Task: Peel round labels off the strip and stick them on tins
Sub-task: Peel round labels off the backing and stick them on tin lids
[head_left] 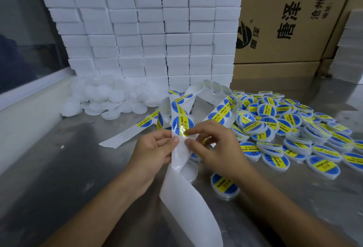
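Round blue/yellow label sits on the white strip, held up above the desk center; left hand pinches the strip's left edge w/ thumb and fingers, right hand has fingers curled at the label's lower edge, fingertip on it. Unlabeled clear tin lies under the strip, one labeled tin just right of it. Pile of labeled tins further right, plain tins back left by stacked white boxes.
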